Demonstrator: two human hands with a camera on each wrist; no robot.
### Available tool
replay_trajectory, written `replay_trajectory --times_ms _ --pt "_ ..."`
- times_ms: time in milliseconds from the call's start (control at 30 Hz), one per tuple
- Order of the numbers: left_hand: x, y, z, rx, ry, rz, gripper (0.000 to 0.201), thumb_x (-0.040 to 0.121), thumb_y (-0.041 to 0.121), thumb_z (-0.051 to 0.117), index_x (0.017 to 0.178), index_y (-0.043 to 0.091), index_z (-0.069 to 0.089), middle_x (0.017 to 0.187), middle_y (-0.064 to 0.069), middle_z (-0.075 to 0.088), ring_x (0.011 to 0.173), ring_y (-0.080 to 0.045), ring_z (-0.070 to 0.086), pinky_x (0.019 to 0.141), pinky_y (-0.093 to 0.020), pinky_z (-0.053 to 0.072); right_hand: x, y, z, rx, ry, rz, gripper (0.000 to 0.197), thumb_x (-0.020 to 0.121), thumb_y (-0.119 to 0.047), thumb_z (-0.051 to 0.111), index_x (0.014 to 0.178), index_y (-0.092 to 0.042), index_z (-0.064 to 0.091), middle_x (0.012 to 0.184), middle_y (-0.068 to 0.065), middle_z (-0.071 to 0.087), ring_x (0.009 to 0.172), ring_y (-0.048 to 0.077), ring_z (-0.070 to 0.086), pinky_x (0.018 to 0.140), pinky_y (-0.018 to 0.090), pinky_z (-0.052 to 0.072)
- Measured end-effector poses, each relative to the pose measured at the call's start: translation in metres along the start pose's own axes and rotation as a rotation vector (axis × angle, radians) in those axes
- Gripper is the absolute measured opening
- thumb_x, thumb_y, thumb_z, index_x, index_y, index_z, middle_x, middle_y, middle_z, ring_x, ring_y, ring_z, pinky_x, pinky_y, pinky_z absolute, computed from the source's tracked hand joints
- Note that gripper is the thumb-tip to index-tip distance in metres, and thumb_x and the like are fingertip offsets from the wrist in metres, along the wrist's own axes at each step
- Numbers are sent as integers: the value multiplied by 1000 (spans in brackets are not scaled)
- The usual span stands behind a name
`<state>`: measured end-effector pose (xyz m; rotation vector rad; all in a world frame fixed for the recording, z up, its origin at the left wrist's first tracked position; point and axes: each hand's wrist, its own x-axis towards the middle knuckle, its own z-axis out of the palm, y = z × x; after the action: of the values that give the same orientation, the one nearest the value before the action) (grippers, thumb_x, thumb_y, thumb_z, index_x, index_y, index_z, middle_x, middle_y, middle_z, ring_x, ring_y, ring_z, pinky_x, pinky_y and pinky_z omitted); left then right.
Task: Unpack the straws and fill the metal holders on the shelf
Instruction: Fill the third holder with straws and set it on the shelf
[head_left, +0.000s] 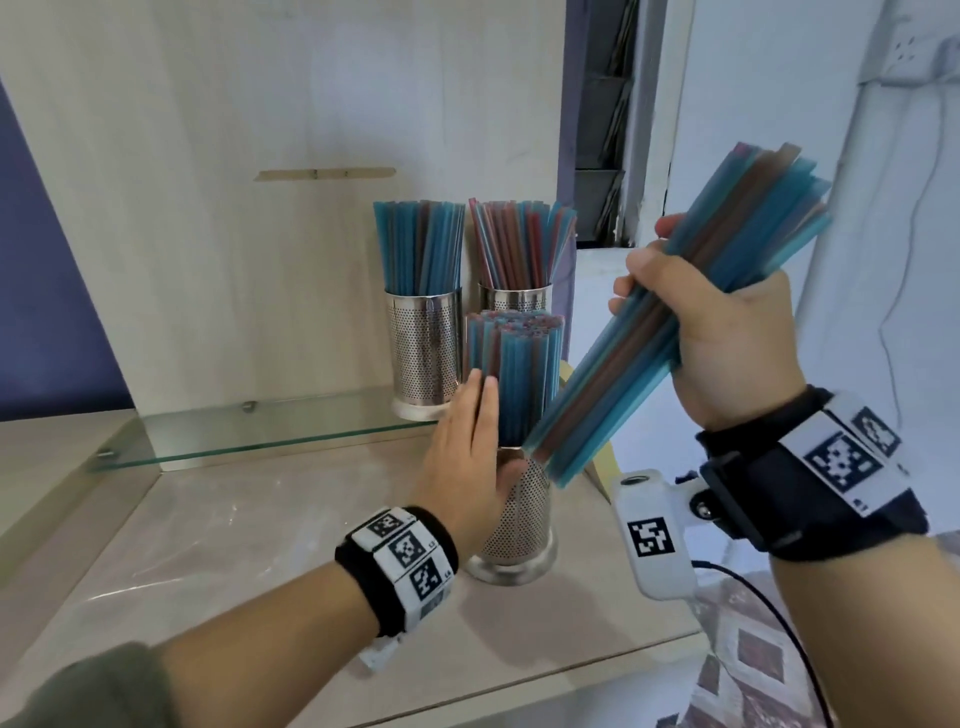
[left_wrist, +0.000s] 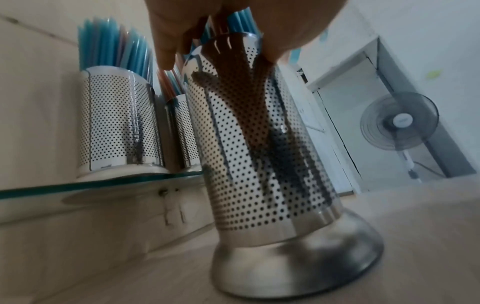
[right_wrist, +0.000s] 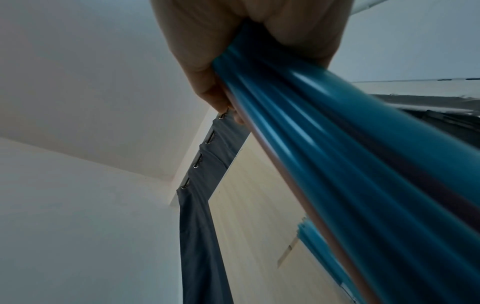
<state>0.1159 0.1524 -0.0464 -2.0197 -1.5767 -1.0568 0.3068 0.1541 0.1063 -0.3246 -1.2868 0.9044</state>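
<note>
My right hand grips a thick bundle of blue and reddish straws, tilted, its lower end just over the front metal holder. That perforated holder stands on the counter, packed with upright straws. My left hand holds it at the rim, with straight fingers along the straws and the thumb across the front. From the left wrist, the hand brackets the holder's top. From the right wrist, the hand is wrapped round the bundle. Two filled holders stand on the glass shelf.
The marble-look counter runs left and toward me, its front edge close by on the right. A wooden back panel rises behind the shelf. A beige roll sits behind the front holder. A standing fan is off to the right.
</note>
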Motion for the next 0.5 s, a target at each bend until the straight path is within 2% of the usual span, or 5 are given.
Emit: replay_trajectory --times_ms 100,233,267,400,500 --pt "-3 -7 -2 38 30 67 73 93 40 43 148 3 14 152 -19 31 139 -30 34 107 -47 40 3 0 8 11 11 -8 15 83 -4 68 84 -19 64 65 -3 63 68 23 63 73 38 57" --pt "-6 -10 -14 -165 17 66 69 96 39 47 150 7 17 149 -1 34 139 -8 30 114 -16 24 5 1 14 -95 51 -61 20 83 -7 70 74 -24 66 64 -6 66 67 21 66 70 37 58" --pt "-6 -12 -16 -229 20 59 64 98 37 46 150 10 20 147 1 37 137 -4 32 113 -14 24 6 2 15 -122 66 -75 20 82 -8 71 72 -26 66 65 -6 67 68 20 68 69 35 58" --pt "-1 -25 -23 -457 112 28 41 95 15 52 136 16 49 123 3 59 113 3 56 98 -21 47 6 9 15 -178 91 -95 13 79 -15 73 78 -25 66 73 -3 68 71 22 69 70 38 59" --pt "7 -34 -25 -337 158 1 23 88 26 64 110 24 71 106 3 54 102 -10 50 94 -16 40 5 9 15 -192 82 -72 11 76 -16 73 72 -24 67 70 -3 67 70 23 68 70 40 59"
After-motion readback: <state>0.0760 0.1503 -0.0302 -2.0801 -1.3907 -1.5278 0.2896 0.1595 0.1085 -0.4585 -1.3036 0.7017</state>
